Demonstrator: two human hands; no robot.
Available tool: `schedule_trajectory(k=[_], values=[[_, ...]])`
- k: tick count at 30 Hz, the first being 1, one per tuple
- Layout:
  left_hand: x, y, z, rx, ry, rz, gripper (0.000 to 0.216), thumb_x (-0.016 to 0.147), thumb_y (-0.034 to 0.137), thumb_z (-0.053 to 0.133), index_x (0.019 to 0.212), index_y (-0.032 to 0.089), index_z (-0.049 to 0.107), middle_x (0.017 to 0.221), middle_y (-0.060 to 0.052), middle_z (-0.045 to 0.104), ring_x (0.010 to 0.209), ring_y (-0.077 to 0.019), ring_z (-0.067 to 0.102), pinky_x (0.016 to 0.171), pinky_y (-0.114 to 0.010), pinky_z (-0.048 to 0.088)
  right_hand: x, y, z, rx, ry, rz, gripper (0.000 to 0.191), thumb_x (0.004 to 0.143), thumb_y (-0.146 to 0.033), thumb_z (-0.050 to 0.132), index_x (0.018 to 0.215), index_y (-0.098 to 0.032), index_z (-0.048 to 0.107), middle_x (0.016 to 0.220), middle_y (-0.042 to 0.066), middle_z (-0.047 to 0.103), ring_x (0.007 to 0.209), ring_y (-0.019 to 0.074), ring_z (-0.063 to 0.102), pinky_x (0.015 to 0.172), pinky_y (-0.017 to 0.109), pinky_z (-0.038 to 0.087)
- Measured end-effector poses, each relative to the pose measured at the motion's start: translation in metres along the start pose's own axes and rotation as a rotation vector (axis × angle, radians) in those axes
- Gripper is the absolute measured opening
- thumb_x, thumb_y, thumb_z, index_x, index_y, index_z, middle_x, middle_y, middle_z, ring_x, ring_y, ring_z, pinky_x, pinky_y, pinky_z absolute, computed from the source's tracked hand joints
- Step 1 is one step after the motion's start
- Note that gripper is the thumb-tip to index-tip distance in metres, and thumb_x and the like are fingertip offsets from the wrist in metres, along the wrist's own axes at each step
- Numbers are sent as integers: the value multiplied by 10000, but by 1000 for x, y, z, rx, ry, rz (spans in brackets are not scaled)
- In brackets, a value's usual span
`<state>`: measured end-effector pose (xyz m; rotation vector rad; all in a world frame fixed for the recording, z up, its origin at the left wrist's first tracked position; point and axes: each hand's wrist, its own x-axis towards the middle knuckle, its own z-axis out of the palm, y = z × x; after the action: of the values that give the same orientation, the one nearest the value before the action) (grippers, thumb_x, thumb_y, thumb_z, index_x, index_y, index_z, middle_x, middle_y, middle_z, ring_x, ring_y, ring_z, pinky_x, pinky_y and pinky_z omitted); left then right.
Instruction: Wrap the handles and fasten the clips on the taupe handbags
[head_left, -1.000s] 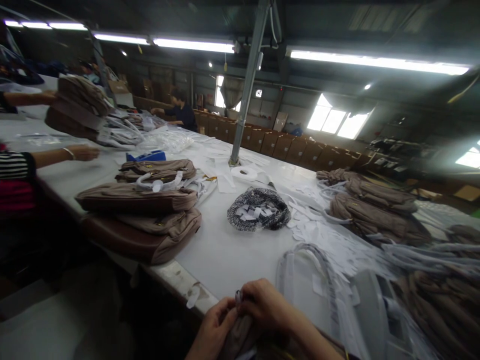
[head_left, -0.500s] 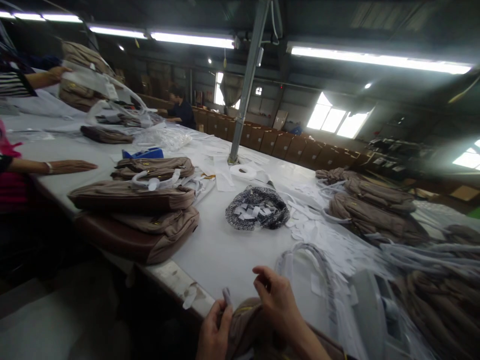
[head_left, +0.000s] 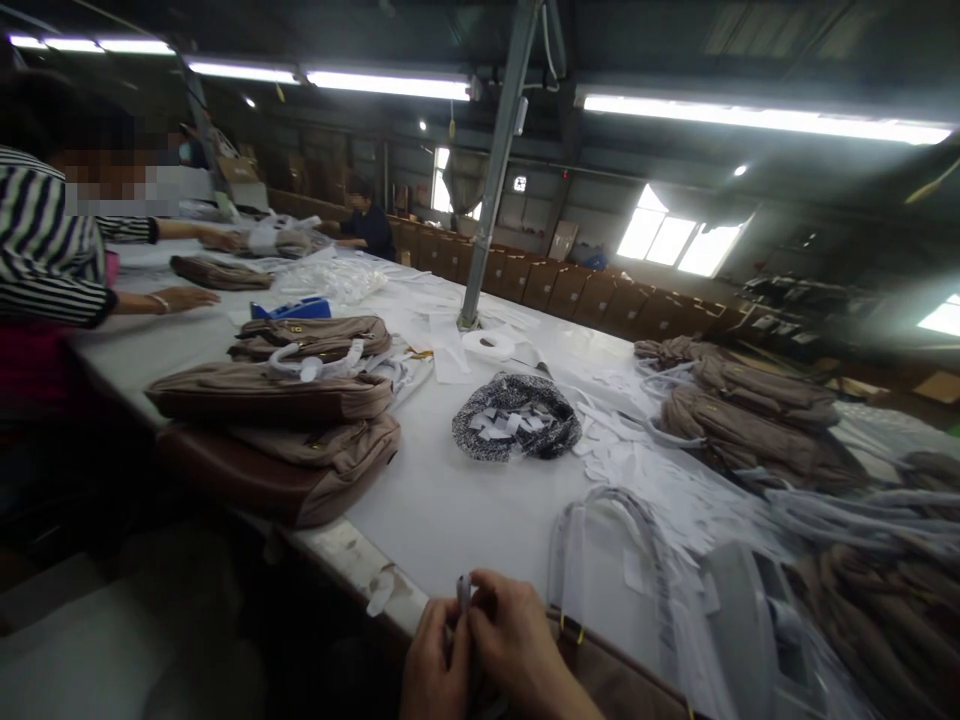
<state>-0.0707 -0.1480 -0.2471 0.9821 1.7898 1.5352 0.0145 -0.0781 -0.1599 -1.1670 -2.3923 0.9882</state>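
At the table's front edge, my left hand (head_left: 435, 655) is closed in a pinch on a narrow grey strip (head_left: 463, 592) that sticks up between the fingers. My right hand (head_left: 517, 630) meets it there, thumb and fingers pressed onto the same strip. Beneath and beside them lies a brown bag (head_left: 626, 675) with yellow-toned metal fittings, partly covered by my hands. The bag's wrapped handle (head_left: 622, 500) arches up onto the white table (head_left: 420, 500). What the strip is attached to is hidden.
Stacked brown bags (head_left: 277, 395) stand at left, more bags (head_left: 750, 430) at right. Ahead is a black-and-white speckled cloth holder (head_left: 480, 400) with white paper pieces. A grey tape dispenser (head_left: 739, 620) sits right; a metal post (head_left: 491, 180) rises mid-table. A co-worker in stripes (head_left: 45, 230) reaches in from the left.
My right hand has come down and left, from open above the bag to the strip in my left hand. The striped co-worker has leaned into view, lowering the bag held up at left.
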Motion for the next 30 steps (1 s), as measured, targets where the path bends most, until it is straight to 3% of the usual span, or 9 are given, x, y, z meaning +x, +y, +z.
schedule_trajectory(k=[3,7,12,15,19,21,23,26,30], values=[[-1,0,-3,63,16,77,200,854,367,460,754,225,558,739,-44,612,713,-216,598,674,-287,464,0,-1,3,18,53,49,106,744,-193,550,692,-171,640,620,-3,658,602,134,586,549,202,345],[-1,2,-4,105,16,121,210,853,341,451,733,230,584,726,-47,616,715,-218,604,680,-288,459,-1,5,10,131,130,56,89,731,-188,579,682,-167,650,601,-17,640,595,127,568,555,201,351],[-1,1,-2,81,76,4,291,816,470,490,715,227,614,677,-32,654,618,-199,596,607,-268,451,-6,17,15,228,196,-3,104,727,-131,562,700,-173,654,621,-15,650,608,130,570,590,203,381],[1,-3,-4,47,41,-94,387,769,578,513,727,210,625,658,-25,673,607,-194,610,601,-265,469,-8,24,18,267,218,-22,96,730,-137,569,723,-178,656,638,-15,653,612,133,567,590,205,387],[7,-7,-9,-162,-19,-192,584,672,629,618,998,144,630,809,-63,710,708,-208,667,643,-275,522,-9,32,20,347,221,-51,86,735,-145,571,729,-176,651,636,-20,641,605,130,560,580,201,389],[8,-8,-9,-279,-84,-196,635,647,628,649,1043,131,645,809,-74,722,693,-210,678,633,-277,539,-10,33,19,382,204,-61,86,738,-148,568,720,-174,647,627,-22,631,601,129,554,569,197,388],[6,-8,-6,-311,-116,-181,560,659,623,645,932,137,708,738,-70,737,656,-217,683,619,-280,551,-10,32,19,399,204,-55,80,736,-151,572,708,-172,644,614,-25,619,597,128,547,560,194,385],[1,-9,-1,-226,17,-135,450,693,589,636,825,175,750,738,-57,759,697,-237,705,638,-268,569,-7,27,20,399,240,-4,68,725,-159,582,690,-168,640,598,-24,609,592,132,549,559,198,392],[-2,-11,-3,36,145,144,260,784,448,612,858,246,759,831,-18,770,763,-195,719,675,-186,558,0,20,24,408,292,101,99,736,-212,573,686,-168,647,621,0,644,621,158,589,585,220,419]])
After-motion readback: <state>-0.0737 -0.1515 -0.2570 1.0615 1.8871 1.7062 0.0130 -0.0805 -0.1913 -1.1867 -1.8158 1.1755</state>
